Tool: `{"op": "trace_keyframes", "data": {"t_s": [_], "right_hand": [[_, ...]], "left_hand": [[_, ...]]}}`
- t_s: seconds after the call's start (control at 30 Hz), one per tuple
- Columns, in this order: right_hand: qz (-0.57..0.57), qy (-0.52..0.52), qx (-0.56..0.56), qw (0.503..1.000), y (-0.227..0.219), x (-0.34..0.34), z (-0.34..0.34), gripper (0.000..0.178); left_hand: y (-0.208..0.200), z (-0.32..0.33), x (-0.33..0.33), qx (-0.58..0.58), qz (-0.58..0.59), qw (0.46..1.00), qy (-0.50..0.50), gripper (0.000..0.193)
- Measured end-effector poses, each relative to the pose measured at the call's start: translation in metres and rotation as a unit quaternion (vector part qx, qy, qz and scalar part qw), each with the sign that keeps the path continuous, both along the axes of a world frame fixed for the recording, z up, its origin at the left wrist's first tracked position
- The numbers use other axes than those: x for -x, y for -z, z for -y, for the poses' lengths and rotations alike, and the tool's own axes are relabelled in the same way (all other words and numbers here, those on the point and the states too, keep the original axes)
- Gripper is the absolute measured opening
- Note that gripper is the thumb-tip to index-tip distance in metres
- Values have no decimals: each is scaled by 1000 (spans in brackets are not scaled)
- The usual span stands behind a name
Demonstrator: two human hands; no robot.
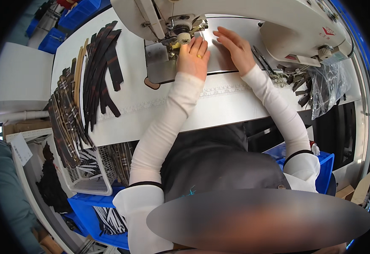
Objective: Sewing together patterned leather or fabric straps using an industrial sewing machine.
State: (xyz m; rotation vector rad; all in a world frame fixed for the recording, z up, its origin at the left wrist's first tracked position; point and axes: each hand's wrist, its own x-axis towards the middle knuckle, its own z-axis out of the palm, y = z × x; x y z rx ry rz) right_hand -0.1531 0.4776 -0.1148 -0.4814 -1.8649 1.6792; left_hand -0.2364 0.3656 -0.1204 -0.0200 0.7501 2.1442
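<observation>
My left hand (193, 55) rests on the metal bed plate (159, 70) of a white industrial sewing machine (235, 17), fingers curled right by the presser wheel (183, 38), pressing a small light piece there; what it pinches is hidden. A ring shows on one finger. My right hand (234, 47) lies flat beside it, fingers spread toward the needle area, pressing on the plate. Both arms wear white sleeves.
Dark leather and plaid strips (102, 67) lie stacked on the white table (218, 108) to the left and hang over its edge. A white wire basket (87, 178) and blue bins (87, 207) sit below. Clips and a plastic bag (327, 86) lie right.
</observation>
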Motion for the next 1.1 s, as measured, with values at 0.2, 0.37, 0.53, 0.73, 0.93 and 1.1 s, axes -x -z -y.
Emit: {"op": "trace_keyframes", "data": {"t_s": [0.2, 0.37, 0.53, 0.73, 0.93, 1.1], "right_hand": [[-20, -5, -15, 1000, 21, 27, 3, 36], [-40, 15, -3, 999, 24, 28, 6, 33], [-48, 7, 26, 998, 20, 28, 8, 33], [-67, 2, 25, 997, 20, 29, 9, 36], [-53, -5, 3, 999, 24, 30, 6, 37], [-67, 0, -11, 998, 29, 29, 1, 37]], "left_hand": [[9, -29, 10, -53, 58, 994, -77, 57], [8, -30, 8, -69, 76, 992, -75, 52], [11, -32, 8, -59, 77, 992, -85, 48], [6, -31, 7, -64, 95, 988, -99, 38], [12, -33, 10, -80, 81, 988, -105, 38], [9, -33, 9, -68, 99, 987, -104, 35]]}}
